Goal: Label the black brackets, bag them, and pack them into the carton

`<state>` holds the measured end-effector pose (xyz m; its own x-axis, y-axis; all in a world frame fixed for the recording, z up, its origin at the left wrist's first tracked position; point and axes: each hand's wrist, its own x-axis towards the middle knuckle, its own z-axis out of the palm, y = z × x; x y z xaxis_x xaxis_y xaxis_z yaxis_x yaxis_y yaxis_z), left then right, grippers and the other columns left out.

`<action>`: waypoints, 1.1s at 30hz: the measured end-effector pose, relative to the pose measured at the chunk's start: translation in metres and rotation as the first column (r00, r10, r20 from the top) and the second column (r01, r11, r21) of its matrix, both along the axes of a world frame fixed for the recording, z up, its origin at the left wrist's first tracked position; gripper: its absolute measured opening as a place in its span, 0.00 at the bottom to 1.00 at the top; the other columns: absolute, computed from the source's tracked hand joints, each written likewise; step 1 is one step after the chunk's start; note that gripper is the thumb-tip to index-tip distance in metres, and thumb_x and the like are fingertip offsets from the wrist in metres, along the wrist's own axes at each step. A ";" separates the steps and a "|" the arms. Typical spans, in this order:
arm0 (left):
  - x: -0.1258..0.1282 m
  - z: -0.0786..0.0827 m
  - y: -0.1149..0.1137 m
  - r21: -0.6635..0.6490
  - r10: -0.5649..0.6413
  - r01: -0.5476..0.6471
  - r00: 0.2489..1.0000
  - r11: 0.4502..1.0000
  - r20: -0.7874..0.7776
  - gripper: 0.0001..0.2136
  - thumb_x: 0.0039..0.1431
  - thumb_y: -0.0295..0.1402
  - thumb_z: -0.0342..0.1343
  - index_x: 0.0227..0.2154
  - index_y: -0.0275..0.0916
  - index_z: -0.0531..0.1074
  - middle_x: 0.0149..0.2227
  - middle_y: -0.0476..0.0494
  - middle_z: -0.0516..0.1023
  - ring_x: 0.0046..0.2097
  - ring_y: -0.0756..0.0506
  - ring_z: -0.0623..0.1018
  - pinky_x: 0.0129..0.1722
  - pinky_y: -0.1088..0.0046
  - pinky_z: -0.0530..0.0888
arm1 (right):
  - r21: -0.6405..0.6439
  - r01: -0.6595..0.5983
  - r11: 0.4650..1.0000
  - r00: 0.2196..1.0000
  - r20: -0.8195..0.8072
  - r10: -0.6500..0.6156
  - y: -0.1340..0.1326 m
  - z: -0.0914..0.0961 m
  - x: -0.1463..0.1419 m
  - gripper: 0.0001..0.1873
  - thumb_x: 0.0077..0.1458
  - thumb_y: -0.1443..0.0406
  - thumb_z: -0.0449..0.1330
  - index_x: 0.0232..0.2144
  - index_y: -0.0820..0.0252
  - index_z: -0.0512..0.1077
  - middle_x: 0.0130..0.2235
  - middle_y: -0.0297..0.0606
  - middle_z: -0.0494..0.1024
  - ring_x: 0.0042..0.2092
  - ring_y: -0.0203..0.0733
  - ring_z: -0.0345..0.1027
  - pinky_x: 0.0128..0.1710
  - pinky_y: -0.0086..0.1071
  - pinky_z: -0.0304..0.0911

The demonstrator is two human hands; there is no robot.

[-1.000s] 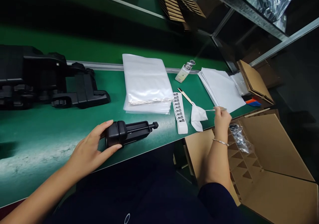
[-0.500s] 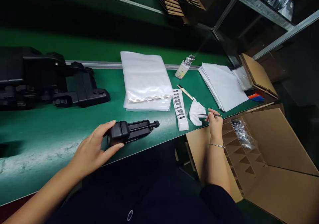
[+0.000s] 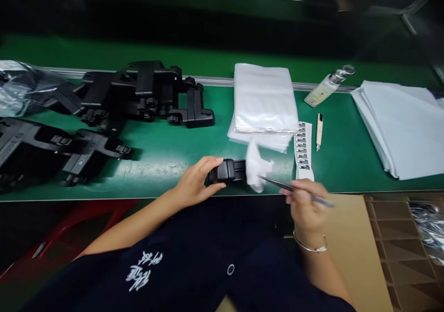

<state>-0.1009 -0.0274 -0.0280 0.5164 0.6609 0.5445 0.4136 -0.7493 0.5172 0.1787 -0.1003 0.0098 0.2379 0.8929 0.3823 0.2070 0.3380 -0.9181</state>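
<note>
My left hand (image 3: 196,182) is wrapped round the thick end of a black plastic part (image 3: 226,171), which lies at the table's front edge. Between thumb and fingers of my right hand (image 3: 308,205) is a pair of dark tweezers (image 3: 294,188). At their tips is a crumpled white wipe (image 3: 255,166), over the far end of the black part and hiding it. Just behind my right hand lies a white strip of printed labels (image 3: 303,147).
Behind the wipe lies a stack of clear plastic bags (image 3: 265,99). A pump bottle (image 3: 324,90), a small beige-handled tool (image 3: 319,131) and white sheets (image 3: 405,127) are to the right. Black plastic assemblies (image 3: 144,87) fill the left. A divided cardboard box (image 3: 391,238) stands below the right edge.
My right hand has carried the wipe, in the tweezers, left from beside the label strip to the black part. The view has turned left. My left hand keeps its hold.
</note>
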 end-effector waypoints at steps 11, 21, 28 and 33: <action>0.000 -0.006 -0.001 0.040 0.018 -0.022 0.993 0.999 0.114 0.32 0.61 0.32 0.60 0.64 0.46 0.52 0.47 0.38 0.73 0.47 0.42 0.77 0.41 0.64 0.78 | 0.201 -0.279 0.939 0.829 0.545 0.130 0.009 -0.012 -0.051 0.24 0.62 0.74 0.55 0.58 0.54 0.69 0.34 0.40 0.79 0.31 0.39 0.72 0.29 0.33 0.71; 0.003 -0.009 -0.007 0.086 0.048 -0.059 0.990 0.995 0.130 0.33 0.59 0.30 0.62 0.64 0.44 0.52 0.47 0.36 0.73 0.47 0.42 0.77 0.41 0.63 0.79 | 0.190 -0.390 0.901 0.780 0.589 0.214 0.007 -0.013 -0.054 0.29 0.61 0.76 0.55 0.63 0.57 0.65 0.38 0.45 0.80 0.36 0.42 0.75 0.32 0.33 0.72; 0.006 -0.010 -0.009 0.102 0.111 -0.124 0.986 0.987 0.122 0.32 0.59 0.31 0.61 0.62 0.45 0.53 0.48 0.37 0.74 0.47 0.42 0.78 0.42 0.63 0.79 | 0.037 -0.164 0.986 0.971 0.183 0.154 0.009 -0.025 -0.060 0.21 0.65 0.72 0.51 0.55 0.50 0.72 0.35 0.37 0.80 0.32 0.40 0.77 0.36 0.37 0.75; 0.013 -0.012 -0.013 0.114 0.175 -0.183 0.982 0.977 0.072 0.32 0.58 0.27 0.60 0.61 0.47 0.53 0.50 0.37 0.73 0.49 0.41 0.78 0.40 0.64 0.79 | 0.207 -0.292 0.934 0.790 0.603 0.113 0.004 -0.026 -0.058 0.24 0.62 0.74 0.54 0.57 0.53 0.71 0.39 0.44 0.80 0.38 0.42 0.77 0.35 0.31 0.75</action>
